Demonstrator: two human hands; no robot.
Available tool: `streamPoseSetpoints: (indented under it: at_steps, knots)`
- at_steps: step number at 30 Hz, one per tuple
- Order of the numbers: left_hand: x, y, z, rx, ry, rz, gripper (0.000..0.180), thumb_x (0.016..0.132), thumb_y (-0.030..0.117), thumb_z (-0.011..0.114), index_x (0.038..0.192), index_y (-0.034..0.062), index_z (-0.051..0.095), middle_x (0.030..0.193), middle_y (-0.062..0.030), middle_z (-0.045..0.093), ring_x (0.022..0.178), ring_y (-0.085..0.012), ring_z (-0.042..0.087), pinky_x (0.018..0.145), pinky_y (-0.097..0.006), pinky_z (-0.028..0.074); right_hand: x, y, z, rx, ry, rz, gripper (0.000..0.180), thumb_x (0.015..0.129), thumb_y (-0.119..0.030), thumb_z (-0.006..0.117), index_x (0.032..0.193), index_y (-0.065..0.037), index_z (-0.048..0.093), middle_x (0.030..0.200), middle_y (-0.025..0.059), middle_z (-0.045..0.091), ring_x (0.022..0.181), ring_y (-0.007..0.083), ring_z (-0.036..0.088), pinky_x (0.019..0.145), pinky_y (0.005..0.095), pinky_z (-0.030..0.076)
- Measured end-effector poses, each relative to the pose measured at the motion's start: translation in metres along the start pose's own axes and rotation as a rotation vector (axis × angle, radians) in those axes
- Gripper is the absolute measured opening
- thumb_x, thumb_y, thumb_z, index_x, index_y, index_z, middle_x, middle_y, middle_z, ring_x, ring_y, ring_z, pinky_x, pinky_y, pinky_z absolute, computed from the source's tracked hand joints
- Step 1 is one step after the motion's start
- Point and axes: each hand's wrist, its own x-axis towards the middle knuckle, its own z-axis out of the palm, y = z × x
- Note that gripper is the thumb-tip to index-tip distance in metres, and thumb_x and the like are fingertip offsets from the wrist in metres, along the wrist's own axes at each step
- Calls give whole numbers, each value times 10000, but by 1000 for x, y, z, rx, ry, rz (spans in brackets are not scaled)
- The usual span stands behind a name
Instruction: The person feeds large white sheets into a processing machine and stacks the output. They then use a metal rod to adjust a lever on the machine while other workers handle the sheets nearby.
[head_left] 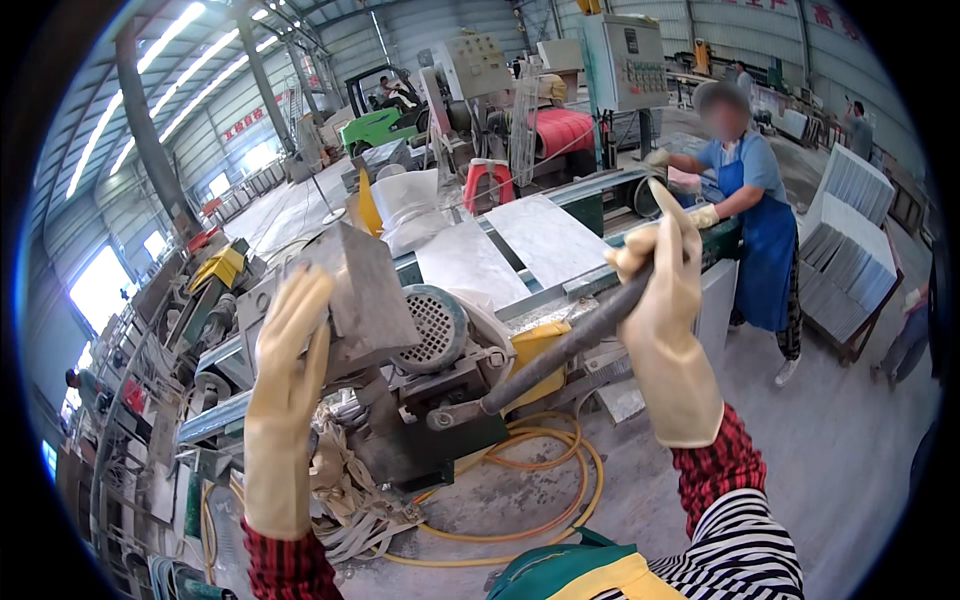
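Observation:
Both my hands wear pale yellow rubber gloves. My left hand [285,380] is raised with flat fingers pressed against the side of a grey stone slab piece [365,290] that stands tilted on the cutting machine. My right hand [665,310] is closed around the upper end of a dark metal lever bar [560,350], which slopes down left to a pivot on the machine next to a round grilled motor [432,328].
Grey stone slabs [520,245] lie on the conveyor line. A person in a blue apron [755,215] stands at its far end. Stacked tiles [850,240] lean on a rack to the right. Yellow hose [520,500] coils on the floor. A green forklift [385,115] stands far back.

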Motion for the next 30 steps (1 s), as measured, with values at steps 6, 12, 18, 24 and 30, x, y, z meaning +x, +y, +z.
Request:
streamPoseSetpoints:
  at_steps: [6, 12, 18, 24, 30]
  knots:
    - [26, -31, 23, 208, -52, 145, 308, 968, 177, 580, 1221, 14, 644, 1329, -182, 608, 1259, -390, 531, 1070, -455, 409, 30, 20, 115, 25, -407, 91, 241, 1033, -164, 592, 1234, -36, 628, 678, 51, 618, 540, 102, 560, 502, 261, 494]
    - [41, -18, 45, 309, -189, 180, 327, 905, 101, 595, 1222, 21, 612, 1277, -169, 597, 1210, -350, 542, 1029, -451, 432, -6, 25, 220, -563, -692, 93, 398, 935, -440, 652, 1114, -85, 646, 823, 57, 690, 734, 148, 670, 716, 328, 544]
    - [32, -26, 51, 460, -157, 195, 351, 968, 96, 560, 1315, 59, 593, 1399, -136, 578, 1282, -346, 540, 1078, -463, 426, -92, 82, 277, -1037, -983, -1006, 365, 992, -318, 593, 1297, -117, 585, 897, -52, 674, 846, 154, 648, 872, 342, 480]
    - [-9, -26, 26, 501, -8, 229, 352, 935, 135, 571, 1263, 8, 576, 1350, -196, 587, 1240, -375, 554, 1037, -477, 436, -114, 22, 266, -1299, -1106, -1389, 545, 912, -294, 669, 1415, -128, 537, 930, -39, 653, 964, 170, 615, 675, 230, 448]
    - [-88, -11, -6, 350, -11, 231, 408, 987, 186, 541, 1358, 17, 521, 1413, -187, 547, 1300, -343, 527, 1076, -453, 425, -132, 31, 279, -797, -1204, -453, 499, 876, -281, 711, 1294, -52, 563, 801, 12, 684, 842, 269, 658, 799, 405, 489]
